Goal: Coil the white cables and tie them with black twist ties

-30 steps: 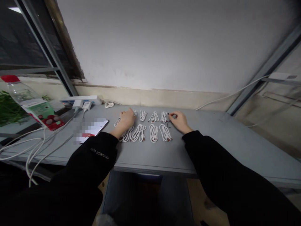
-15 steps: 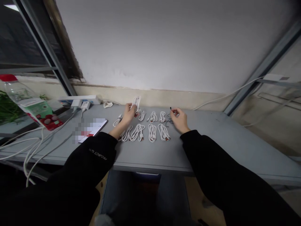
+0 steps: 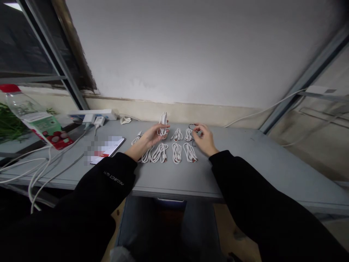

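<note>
Several coiled white cables lie in two rows on the grey table. My left hand is closed round one coiled white cable and holds it upright above the back row. My right hand pinches a thin black tie beside the rightmost coil of the back row. Both arms wear black sleeves.
A phone lies face up to the left of the coils. A white power strip with chargers sits at the back left, with white leads trailing off the table's left edge. A plastic bottle lies further left.
My left hand picked a coiled cable off the table, raised it, and moved it rightward toward the middle. My right hand lifted the black tie and shifted slightly left.
</note>
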`<state>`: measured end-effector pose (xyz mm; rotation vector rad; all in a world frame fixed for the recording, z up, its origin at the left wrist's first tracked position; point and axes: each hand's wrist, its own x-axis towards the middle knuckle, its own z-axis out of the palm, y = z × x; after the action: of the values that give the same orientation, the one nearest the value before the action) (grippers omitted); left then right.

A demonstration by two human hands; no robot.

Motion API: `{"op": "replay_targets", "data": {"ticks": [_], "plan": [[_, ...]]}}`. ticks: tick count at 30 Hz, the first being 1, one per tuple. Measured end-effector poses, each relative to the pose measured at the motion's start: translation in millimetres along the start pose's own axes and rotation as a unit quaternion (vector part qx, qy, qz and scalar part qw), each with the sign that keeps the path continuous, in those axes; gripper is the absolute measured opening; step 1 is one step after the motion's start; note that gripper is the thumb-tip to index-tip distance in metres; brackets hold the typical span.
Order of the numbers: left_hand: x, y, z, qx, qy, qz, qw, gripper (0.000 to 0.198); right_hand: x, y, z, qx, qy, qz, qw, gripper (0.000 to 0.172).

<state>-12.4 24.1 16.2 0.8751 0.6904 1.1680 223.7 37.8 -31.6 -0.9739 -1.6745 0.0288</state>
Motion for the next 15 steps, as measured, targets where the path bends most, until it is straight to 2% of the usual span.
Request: {"op": "replay_targets", "data": {"ticks": [2, 5, 9, 15], "plan": [[0, -3, 1.9, 0.035, 0.008, 0.015, 0.999, 0.020, -1, -4, 0, 0.003, -0.002, -0.025, 1.000, 0.006], [0, -10, 5.4, 0.114, -0.012, 0.050, 0.992, 0.010, -3, -10, 1, 0.002, -0.003, -0.047, 0.999, 0.006], [-2, -16, 8.8, 0.259, -0.031, 0.109, 0.959, 0.036, -4, -16, 1, -0.007, 0.009, -0.081, 0.997, 0.008], [-4, -19, 10.7, 0.398, -0.036, 0.160, 0.902, 0.042, -3, -26, 0, -0.017, 0.042, -0.155, 0.987, 0.010]]}}
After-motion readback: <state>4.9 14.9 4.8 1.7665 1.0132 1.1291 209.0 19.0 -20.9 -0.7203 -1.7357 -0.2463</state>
